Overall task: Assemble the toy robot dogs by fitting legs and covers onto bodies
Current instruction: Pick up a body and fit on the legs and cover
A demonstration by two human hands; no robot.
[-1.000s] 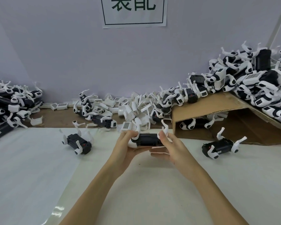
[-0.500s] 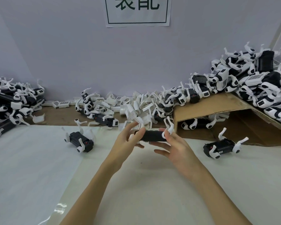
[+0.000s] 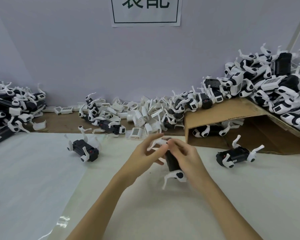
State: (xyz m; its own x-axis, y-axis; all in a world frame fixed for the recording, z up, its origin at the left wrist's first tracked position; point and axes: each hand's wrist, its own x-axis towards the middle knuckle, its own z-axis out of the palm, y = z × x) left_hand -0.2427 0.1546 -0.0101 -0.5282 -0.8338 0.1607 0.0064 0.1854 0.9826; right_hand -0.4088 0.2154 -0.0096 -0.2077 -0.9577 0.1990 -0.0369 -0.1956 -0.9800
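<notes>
Head view: both hands meet over the middle of the counter [image 3: 163, 213], which is covered by a pale sheet. Between them is a black toy dog body [image 3: 171, 161], turned so its long axis runs away from the camera, held above the counter. The right hand [image 3: 189, 158] wraps over the body from the right, fingers curled round it. The left hand [image 3: 145, 153] comes in from the left with fingers partly spread, its fingertips at the far end of the body where a blurred white leg [image 3: 157, 142] sticks out; whether those fingers pinch the leg or only touch it cannot be told. A white leg with a black joint [image 3: 176, 176] hangs from the near end of the body.

On the counter to the left lies a dog body with legs up [image 3: 84, 149]; another lies to the right [image 3: 235, 155], in front of a folded cardboard box [image 3: 223, 111]. Loose white covers [image 3: 139, 115] are heaped along the back wall. Finished dogs pile on top of the cardboard at the right [image 3: 270, 87] and at the far left [image 3: 9, 110]. A paper sign [image 3: 145, 11] hangs on the wall
</notes>
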